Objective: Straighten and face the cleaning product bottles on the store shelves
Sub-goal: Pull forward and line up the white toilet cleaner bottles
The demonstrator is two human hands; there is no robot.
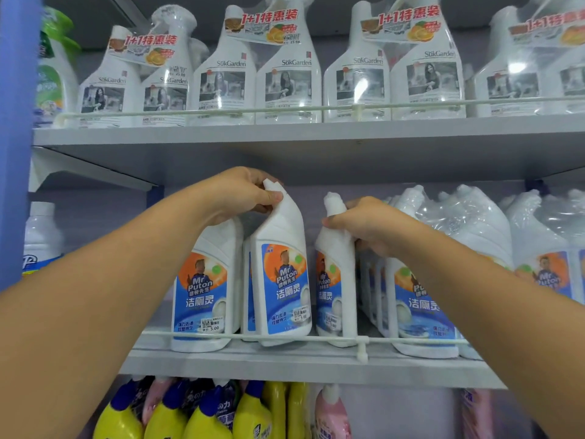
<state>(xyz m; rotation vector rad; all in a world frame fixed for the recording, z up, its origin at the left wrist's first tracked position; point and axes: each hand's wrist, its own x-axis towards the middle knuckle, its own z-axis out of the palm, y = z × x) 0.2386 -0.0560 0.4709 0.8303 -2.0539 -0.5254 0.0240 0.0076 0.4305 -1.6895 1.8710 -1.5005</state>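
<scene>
Our left hand [240,193] gripped the angled neck of a white toilet-cleaner bottle [281,274] on the middle shelf [285,365], its label facing us. Our right hand [368,224] curled round the neck of the neighbouring bottle [335,289], which stood turned partly sideways. Both sat behind the white rail [285,337], with another like bottle [205,289] just left. Above, we saw shrink-wrapped spray-bottle twin packs [256,74]; below, yellow bottles [202,416].
</scene>
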